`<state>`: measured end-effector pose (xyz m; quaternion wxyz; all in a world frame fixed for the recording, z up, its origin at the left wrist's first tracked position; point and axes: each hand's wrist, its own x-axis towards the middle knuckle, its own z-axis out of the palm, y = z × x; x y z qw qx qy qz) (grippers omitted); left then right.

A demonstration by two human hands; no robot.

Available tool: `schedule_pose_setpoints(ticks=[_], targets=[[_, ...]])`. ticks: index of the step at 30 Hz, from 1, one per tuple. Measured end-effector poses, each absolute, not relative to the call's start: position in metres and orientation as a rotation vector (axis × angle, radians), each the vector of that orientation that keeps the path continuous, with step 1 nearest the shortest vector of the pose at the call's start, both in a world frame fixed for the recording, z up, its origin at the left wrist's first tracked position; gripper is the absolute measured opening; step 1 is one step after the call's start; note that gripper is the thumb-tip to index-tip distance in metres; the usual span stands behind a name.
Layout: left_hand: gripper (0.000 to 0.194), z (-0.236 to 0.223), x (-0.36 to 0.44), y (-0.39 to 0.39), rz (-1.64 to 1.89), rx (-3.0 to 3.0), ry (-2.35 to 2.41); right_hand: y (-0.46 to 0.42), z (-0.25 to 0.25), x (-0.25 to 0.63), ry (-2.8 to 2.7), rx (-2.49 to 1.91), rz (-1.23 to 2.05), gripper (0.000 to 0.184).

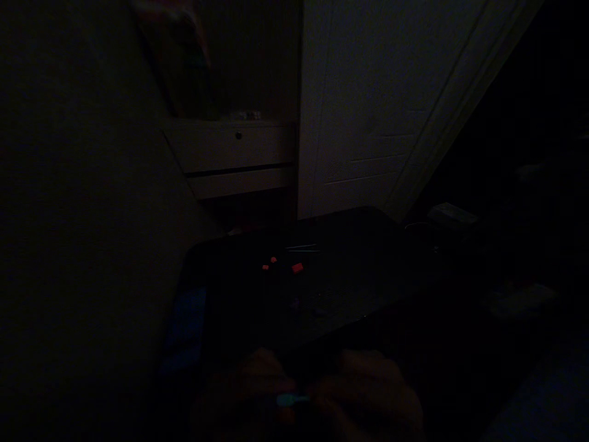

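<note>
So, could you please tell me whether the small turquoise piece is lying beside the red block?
No, the turquoise piece is held between the left hand and right hand, while the red block lies farther off on the table.

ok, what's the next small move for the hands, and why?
Probably steady the small teal piece with the left hand and check the right hand's hold on its thin end. The piece lies between both hands, wide end by the left, thin end toward the right; it's too dark to tell how firmly either grips.
</note>
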<state>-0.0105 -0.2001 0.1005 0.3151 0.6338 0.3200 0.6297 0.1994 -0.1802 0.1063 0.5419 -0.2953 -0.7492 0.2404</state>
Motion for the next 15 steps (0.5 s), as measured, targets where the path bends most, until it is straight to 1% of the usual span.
schedule_pose_setpoints(ticks=[3,5,9,13,15], targets=[[0.018,0.101,-0.010,-0.201,1.595,1.658,0.850,-0.182,0.106,0.200,-1.782,-0.732,0.556,0.018],[0.017,0.096,-0.011,-0.201,1.576,1.603,0.893,-0.181,0.106,0.201,-1.801,-0.715,0.581,0.021],[0.017,0.087,-0.013,-0.203,1.583,1.526,0.985,-0.179,0.104,0.202,-1.835,-0.661,0.648,0.020],[0.028,0.087,-0.008,-0.211,1.603,1.444,1.084,-0.179,0.101,0.201,-1.771,-0.694,0.586,0.023],[0.035,0.091,-0.005,-0.215,1.605,1.428,1.104,-0.179,0.102,0.200,-1.773,-0.685,0.587,0.021]])
